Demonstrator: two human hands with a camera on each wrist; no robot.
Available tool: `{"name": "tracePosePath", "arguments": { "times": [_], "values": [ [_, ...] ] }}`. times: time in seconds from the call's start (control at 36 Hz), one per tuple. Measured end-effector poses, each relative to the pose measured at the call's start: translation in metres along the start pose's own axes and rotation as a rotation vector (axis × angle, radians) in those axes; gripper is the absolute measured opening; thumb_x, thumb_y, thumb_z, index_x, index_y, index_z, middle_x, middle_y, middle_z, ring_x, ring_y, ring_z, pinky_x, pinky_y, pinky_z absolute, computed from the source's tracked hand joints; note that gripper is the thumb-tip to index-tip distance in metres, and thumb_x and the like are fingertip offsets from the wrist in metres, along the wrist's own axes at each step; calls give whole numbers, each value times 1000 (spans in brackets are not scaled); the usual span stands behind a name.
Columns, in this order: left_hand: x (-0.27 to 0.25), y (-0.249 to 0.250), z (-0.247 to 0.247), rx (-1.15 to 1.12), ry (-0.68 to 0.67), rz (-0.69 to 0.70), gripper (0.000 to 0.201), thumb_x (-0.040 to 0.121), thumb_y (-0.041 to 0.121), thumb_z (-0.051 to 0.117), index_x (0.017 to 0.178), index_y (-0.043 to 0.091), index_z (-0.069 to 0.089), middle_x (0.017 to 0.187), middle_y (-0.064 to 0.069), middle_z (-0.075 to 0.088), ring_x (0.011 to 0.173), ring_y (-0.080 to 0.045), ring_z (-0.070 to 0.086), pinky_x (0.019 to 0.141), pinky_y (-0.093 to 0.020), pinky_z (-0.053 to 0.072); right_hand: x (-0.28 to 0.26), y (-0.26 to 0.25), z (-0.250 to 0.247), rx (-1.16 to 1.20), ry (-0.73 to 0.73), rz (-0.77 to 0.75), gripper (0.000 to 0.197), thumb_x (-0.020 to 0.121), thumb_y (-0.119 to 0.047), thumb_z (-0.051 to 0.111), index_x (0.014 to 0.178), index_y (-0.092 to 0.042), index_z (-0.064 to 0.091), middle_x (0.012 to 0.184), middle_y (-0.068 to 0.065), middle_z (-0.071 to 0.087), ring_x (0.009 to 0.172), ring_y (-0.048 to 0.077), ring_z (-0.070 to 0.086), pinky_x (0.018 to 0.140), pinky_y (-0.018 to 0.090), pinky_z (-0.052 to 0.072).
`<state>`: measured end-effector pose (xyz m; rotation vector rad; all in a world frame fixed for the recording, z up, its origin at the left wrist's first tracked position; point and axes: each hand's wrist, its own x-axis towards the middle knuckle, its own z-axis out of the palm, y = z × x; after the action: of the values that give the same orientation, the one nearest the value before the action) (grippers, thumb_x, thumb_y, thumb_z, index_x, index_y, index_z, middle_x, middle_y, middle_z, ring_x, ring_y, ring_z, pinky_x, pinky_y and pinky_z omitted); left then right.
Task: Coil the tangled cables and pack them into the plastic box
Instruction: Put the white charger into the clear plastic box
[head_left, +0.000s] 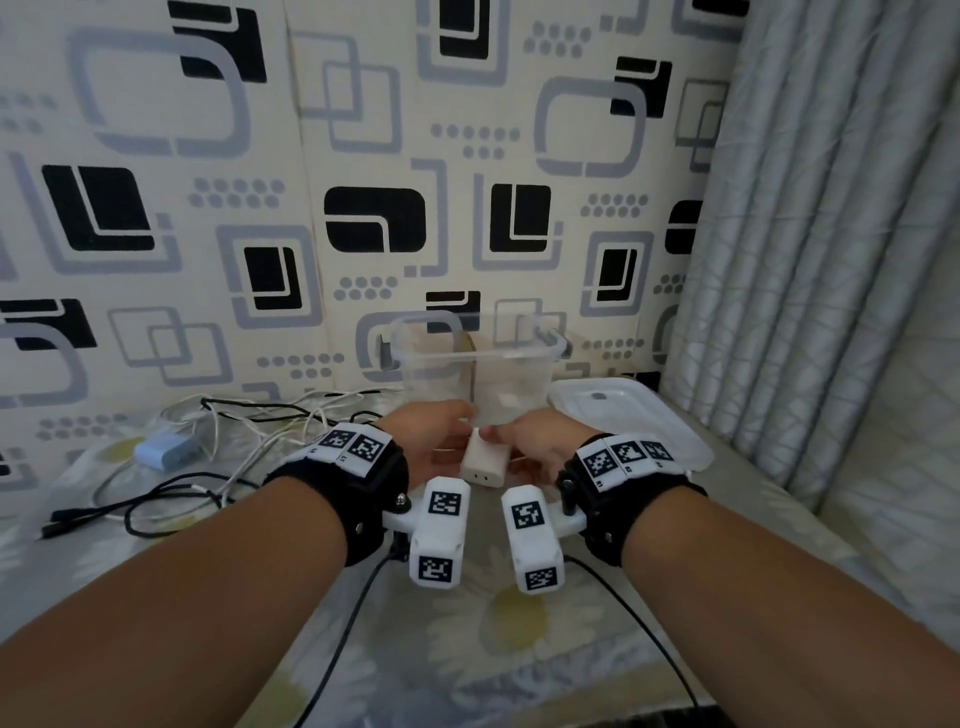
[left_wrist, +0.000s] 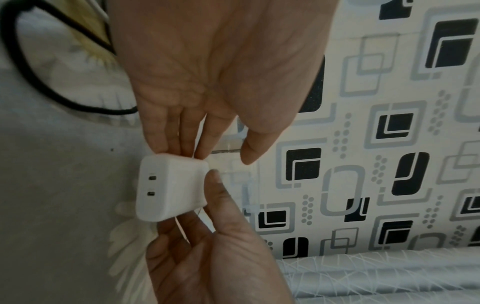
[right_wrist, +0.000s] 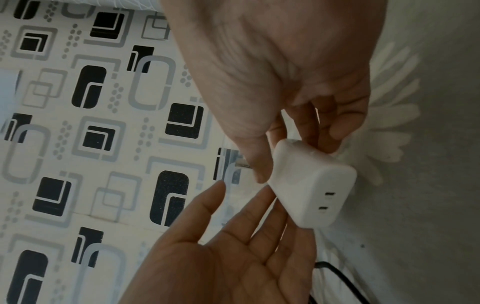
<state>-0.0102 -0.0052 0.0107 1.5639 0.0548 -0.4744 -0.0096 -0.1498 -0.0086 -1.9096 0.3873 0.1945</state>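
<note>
A white charger block (head_left: 484, 462) (left_wrist: 171, 189) (right_wrist: 311, 189) with two ports is held above the bedsheet, in front of the clear plastic box (head_left: 467, 357). My right hand (head_left: 535, 441) (right_wrist: 291, 131) pinches it between thumb and fingers. My left hand (head_left: 434, 436) (left_wrist: 207, 144) is flat, with straight fingers touching the block's far side. A tangle of white and black cables (head_left: 234, 441) lies on the sheet to the left, apart from both hands.
The box's clear lid (head_left: 628, 421) lies flat to its right. A pale blue adapter (head_left: 166, 449) sits among the cables at left. The patterned wall (head_left: 363, 156) stands right behind the box, and a grey curtain (head_left: 831, 260) hangs at right.
</note>
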Motion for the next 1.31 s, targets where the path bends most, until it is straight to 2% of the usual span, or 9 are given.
{"name": "tracePosePath", "arguments": {
  "times": [0.11,0.22,0.39,0.53,0.81,0.94,1.06,1.19,1.31],
  "values": [
    [-9,11,1,9,-17,25,36,97,25,53,119,-2,59,89,-9,66,71,-20,63,40,-20,48,-3,-9,-6,3,37,-32,58,54,-45,82,95,-8,68,97,14,74,90,33,70,88,54,53],
    [-15,21,0,39,-38,26,36,96,30,54,115,0,62,87,-8,68,72,-19,65,47,-24,50,-20,-25,-14,-46,27,-71,32,76,-36,76,90,-10,64,102,13,71,84,25,64,89,41,53],
    [-11,39,-4,80,-28,79,28,94,31,57,104,7,66,93,-6,68,85,-19,62,71,-29,49,-23,-47,-34,-79,14,-122,30,77,-31,74,97,-10,66,91,7,67,75,19,60,75,33,51],
    [6,63,-21,183,30,95,19,87,31,65,95,15,70,88,0,67,81,-16,59,64,-27,41,-18,-75,-58,-91,13,-175,28,86,-28,67,107,-11,63,103,9,68,79,19,61,70,31,49],
    [49,111,-41,325,205,223,26,83,34,66,102,16,69,107,1,66,97,-16,59,89,-35,45,12,-128,-93,-74,96,-259,33,87,-26,68,114,-8,60,109,13,68,79,19,64,69,31,50],
    [73,126,-40,494,321,280,40,100,29,45,137,13,50,138,-12,52,125,-31,50,105,-40,40,39,-141,-98,-160,101,-273,31,90,-25,64,116,-9,59,110,12,66,83,20,63,70,32,50],
    [85,127,-34,869,289,356,36,99,29,47,125,7,60,126,-13,60,114,-29,56,86,-30,40,59,-145,-98,-266,107,-290,32,91,-25,62,116,-7,58,111,13,64,84,21,59,68,30,47],
    [110,111,-29,1022,182,479,19,99,28,43,99,20,61,89,5,57,86,-14,53,60,-17,35,84,-144,-94,-335,118,-277,20,90,-22,64,104,-8,59,107,17,65,83,24,58,66,33,47],
    [124,103,-26,1118,55,527,24,100,32,43,112,25,62,108,5,60,96,-11,54,83,-23,38,100,-139,-86,-459,133,-280,23,88,-21,65,103,-4,61,104,18,67,82,27,62,67,34,48]
  ]
}}
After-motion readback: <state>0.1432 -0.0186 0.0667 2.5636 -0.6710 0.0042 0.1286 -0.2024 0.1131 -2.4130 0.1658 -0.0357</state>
